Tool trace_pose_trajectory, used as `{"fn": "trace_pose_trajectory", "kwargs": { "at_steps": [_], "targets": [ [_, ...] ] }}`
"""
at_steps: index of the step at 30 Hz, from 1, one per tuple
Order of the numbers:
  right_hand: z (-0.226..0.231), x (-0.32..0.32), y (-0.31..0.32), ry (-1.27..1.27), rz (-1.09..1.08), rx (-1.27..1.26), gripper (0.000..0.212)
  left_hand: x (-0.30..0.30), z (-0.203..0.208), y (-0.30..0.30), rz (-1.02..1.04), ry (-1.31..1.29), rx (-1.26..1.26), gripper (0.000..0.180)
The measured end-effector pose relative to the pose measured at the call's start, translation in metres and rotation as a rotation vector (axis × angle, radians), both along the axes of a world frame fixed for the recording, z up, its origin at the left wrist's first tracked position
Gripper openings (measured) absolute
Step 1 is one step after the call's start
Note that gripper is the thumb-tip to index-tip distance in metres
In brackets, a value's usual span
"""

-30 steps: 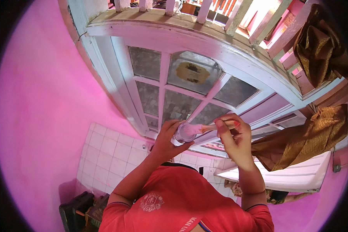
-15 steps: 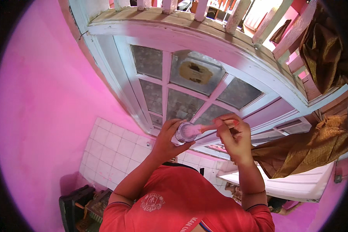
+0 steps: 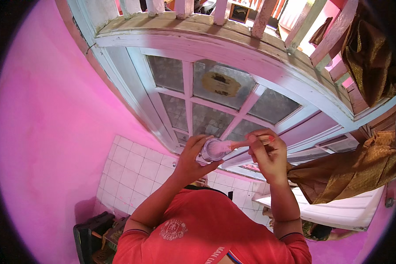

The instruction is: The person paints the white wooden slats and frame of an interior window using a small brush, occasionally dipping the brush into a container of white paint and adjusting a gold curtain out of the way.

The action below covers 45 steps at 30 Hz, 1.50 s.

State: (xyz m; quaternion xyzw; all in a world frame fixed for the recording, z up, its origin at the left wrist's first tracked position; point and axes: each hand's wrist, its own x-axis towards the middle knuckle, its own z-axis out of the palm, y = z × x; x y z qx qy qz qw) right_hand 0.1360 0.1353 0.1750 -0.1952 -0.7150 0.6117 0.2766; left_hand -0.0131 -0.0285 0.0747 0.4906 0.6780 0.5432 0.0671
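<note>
My left hand [image 3: 194, 157] is closed around the side of a small round tub [image 3: 205, 154] with a pale whitish inside. In my right hand [image 3: 268, 154] is a paintbrush [image 3: 238, 144], gripped by its wooden handle between thumb and fingers. The brush's pale pink bristles reach over the tub's rim and into its mouth. What the tub contains is hard to make out, and my fingers hide part of its wall. Both hands are in front of a white-framed door [image 3: 187, 88] with several glass panes.
A pink wall [image 3: 53, 110] rises on the left. White tiles [image 3: 132, 169] cover the floor. Above the door runs a ledge [image 3: 198, 33] with upright slats [image 3: 220, 13]. A brown curtain [image 3: 343, 169] hangs at the right over a white panel [image 3: 339, 204]. Dark furniture [image 3: 90, 233] stands at lower left.
The bristles have shifted slightly left, deeper over the tub's mouth. My view has moved a little; both hands keep their grip.
</note>
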Motion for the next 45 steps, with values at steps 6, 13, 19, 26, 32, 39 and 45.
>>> {"fn": "trace_pose_trajectory", "kwargs": {
  "at_steps": [6,13,19,26,32,39,45],
  "targets": [
    [0.002,-0.001,0.001,-0.023,-0.121,-0.189,0.015,-0.008,-0.003,-0.005,-0.004,-0.061,0.019,0.072],
    [-0.026,0.001,-0.003,0.111,-0.223,-0.563,0.022,-0.017,0.001,-0.006,0.014,-0.044,0.045,0.07],
    [-0.042,0.008,-0.002,0.166,-0.29,-0.753,0.022,-0.024,0.008,-0.004,0.051,-0.002,0.031,0.069],
    [-0.007,0.012,-0.007,0.251,-0.268,-0.745,0.022,-0.03,0.011,0.002,0.014,-0.052,0.057,0.066],
    [0.069,0.01,-0.009,0.466,-0.244,-0.447,0.025,-0.03,0.007,0.0,0.006,-0.034,0.107,0.066],
    [0.169,-0.017,0.007,0.658,-0.344,0.199,0.026,-0.029,-0.003,-0.009,-0.005,-0.008,0.144,0.063],
    [0.209,-0.045,0.028,0.659,-0.375,0.43,0.027,-0.033,-0.016,-0.021,0.002,-0.07,0.107,0.063]
  ]
}}
